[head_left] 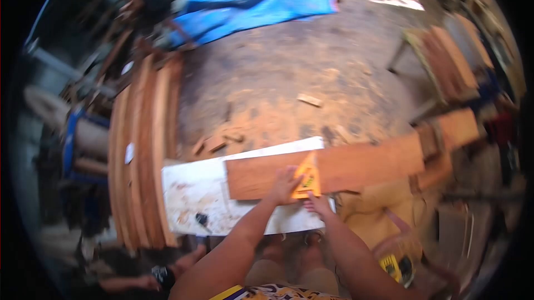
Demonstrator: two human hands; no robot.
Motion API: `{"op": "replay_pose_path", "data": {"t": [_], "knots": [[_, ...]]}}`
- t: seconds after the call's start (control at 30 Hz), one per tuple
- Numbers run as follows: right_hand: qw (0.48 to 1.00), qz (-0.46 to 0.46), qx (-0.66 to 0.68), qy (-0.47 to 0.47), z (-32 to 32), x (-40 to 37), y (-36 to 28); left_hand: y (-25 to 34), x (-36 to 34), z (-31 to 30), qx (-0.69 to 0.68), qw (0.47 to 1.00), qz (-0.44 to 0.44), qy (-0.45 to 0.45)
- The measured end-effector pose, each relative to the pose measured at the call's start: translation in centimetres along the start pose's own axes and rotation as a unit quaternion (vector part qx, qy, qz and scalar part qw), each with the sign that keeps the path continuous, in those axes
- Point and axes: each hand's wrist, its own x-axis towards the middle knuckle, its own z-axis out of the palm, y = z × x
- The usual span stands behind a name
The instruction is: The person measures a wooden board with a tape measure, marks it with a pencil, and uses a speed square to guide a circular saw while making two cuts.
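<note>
The yellow speed square (307, 176) sits on the long wooden board (356, 165), which lies across the white workbench (192, 191), so the squaring-up looks under way. The left hand (285, 184) lies flat beside it, fingers spread and pressing down, not gripping. The right hand (318, 205) pinches at the square's near edge, though I cannot tell if it holds a pencil, and with no line or cut visible, I'd say the marking isn't done.
</note>
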Motion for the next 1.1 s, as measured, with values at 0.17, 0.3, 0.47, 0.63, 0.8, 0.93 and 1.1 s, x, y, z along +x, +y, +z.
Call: {"op": "replay_pose_path", "data": {"t": [0.17,0.3,0.47,0.63,0.8,0.93,1.1], "knots": [[0.999,-0.013,-0.05,0.011,-0.2,0.3,0.2,0.6,-0.4,-0.6,-0.005,0.999,-0.036,-0.009],[0.992,0.029,-0.122,0.011,-0.7,-1.6,-3.0,0.8,-0.4,-1.3,-0.02,0.999,-0.036,-0.008],[0.934,0.088,-0.305,-0.164,-2.5,-1.7,-8.1,0.8,-0.6,-1.4,-0.019,0.999,-0.035,-0.016],[0.931,-0.088,-0.355,-0.017,-2.7,2.1,-10.3,0.8,-0.3,-1.5,-0.022,0.999,-0.033,-0.009],[0.963,-0.008,-0.268,-0.014,-3.0,3.1,-11.5,0.9,-0.3,-1.8,-0.031,0.999,-0.038,-0.021],[0.964,0.044,-0.262,-0.014,-2.5,2.7,-13.1,0.8,-0.1,-1.7,-0.039,0.999,-0.031,-0.013],[0.953,-0.018,-0.294,-0.063,-2.7,2.8,-12.9,-0.6,-0.2,0.6,-0.033,0.999,-0.017,0.007]]}}
